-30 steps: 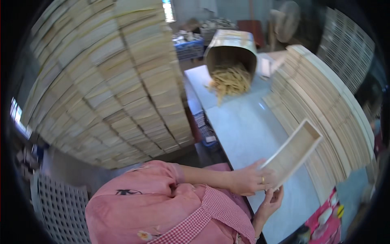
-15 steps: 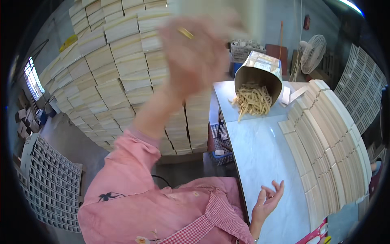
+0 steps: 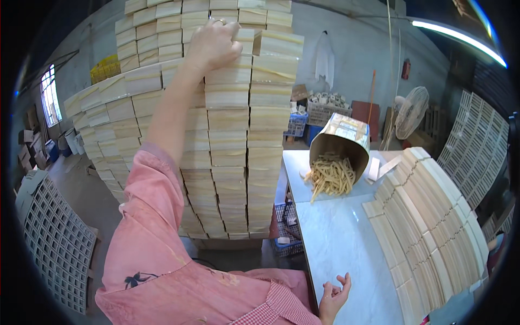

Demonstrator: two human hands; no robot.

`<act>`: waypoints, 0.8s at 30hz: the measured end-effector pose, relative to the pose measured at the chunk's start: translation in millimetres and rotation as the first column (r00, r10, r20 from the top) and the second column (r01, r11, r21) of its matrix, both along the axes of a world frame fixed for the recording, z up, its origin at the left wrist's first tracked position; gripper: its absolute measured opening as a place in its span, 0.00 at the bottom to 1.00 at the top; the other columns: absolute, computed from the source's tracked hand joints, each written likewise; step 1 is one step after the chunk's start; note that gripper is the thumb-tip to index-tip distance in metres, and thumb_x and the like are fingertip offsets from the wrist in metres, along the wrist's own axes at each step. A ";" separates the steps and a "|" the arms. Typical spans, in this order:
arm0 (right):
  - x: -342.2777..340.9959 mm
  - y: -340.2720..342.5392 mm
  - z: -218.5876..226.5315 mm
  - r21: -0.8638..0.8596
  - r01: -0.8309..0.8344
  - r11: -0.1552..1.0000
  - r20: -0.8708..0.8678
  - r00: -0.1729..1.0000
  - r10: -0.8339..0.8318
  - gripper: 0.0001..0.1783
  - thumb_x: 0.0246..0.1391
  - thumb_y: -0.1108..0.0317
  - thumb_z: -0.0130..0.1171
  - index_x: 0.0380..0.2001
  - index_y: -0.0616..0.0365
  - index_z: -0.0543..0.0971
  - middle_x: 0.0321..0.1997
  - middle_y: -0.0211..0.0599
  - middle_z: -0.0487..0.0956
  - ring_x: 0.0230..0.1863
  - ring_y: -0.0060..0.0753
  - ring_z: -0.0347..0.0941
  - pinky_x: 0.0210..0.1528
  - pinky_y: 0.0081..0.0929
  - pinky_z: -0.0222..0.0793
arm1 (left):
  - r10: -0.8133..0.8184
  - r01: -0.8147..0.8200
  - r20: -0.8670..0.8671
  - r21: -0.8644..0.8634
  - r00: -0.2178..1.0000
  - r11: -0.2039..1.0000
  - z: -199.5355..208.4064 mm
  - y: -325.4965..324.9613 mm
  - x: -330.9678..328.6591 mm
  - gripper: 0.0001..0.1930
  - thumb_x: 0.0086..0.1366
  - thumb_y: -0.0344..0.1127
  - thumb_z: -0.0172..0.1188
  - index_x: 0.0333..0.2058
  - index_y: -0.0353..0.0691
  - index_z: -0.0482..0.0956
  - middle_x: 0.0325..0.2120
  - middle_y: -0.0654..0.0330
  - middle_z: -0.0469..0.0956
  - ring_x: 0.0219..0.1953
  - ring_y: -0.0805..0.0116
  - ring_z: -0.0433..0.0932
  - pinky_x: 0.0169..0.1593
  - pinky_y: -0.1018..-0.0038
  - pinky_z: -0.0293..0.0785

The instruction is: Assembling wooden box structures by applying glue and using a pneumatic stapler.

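My left hand [image 3: 215, 46] is raised against the upper part of a tall stack of pale wooden blocks [image 3: 227, 130], which look like bundles with a glossy wrap. Its fingers are curled and turned away, so what they hold, if anything, is hidden. Just right of it, one block [image 3: 279, 46] sits at the stack's top right corner with its side face showing. Low over the near part of the white table [image 3: 346, 244], my right hand [image 3: 335, 299] is open, palm up, with fingers loosely bent and nothing in it.
A bag [image 3: 346, 130] lies on its side at the table's far end, spilling tan band-like strips [image 3: 331, 176]. Rows of thin wooden slats [image 3: 433, 233] line the table's right side. A grey grid rack [image 3: 57, 244] stands left; a fan [image 3: 413, 111] is behind.
My left hand, blurred with a pale block-like shape beside it before, has moved up and left onto the stack. The view has tilted upward. My right hand remains open.
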State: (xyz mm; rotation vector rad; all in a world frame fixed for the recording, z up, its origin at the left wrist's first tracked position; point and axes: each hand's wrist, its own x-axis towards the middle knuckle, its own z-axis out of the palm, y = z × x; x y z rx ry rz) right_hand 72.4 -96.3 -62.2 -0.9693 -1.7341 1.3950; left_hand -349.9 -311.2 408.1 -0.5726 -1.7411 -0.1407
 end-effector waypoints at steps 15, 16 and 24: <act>-0.4 -1.3 -14.4 -0.095 -0.045 0.994 0.096 0.994 0.054 0.36 0.61 0.74 0.61 0.71 0.63 0.62 0.59 0.49 0.75 0.41 0.36 0.76 0.46 0.26 0.76 | -0.044 0.022 -0.368 -0.063 0.929 0.998 -4.0 22.9 -12.8 0.24 0.58 0.42 0.54 0.54 0.46 0.80 0.48 0.53 0.83 0.53 0.53 0.77 0.53 0.52 0.73; 1.6 -3.1 -16.2 -0.098 -0.054 0.994 0.112 0.992 0.065 0.36 0.61 0.76 0.60 0.71 0.63 0.62 0.59 0.49 0.75 0.42 0.37 0.78 0.46 0.26 0.77 | -0.044 0.004 -0.449 -0.090 0.892 0.996 -0.2 28.4 -6.4 0.25 0.58 0.42 0.54 0.56 0.47 0.79 0.50 0.52 0.82 0.54 0.53 0.77 0.54 0.52 0.72; 2.4 -13.5 -35.3 0.052 0.053 0.997 -0.039 0.998 -0.051 0.34 0.54 0.74 0.65 0.65 0.66 0.69 0.52 0.48 0.81 0.38 0.36 0.79 0.38 0.25 0.78 | 0.121 0.107 0.529 -0.380 0.840 0.919 41.6 103.6 26.0 0.30 0.63 0.39 0.57 0.65 0.46 0.71 0.61 0.51 0.75 0.62 0.54 0.73 0.63 0.57 0.70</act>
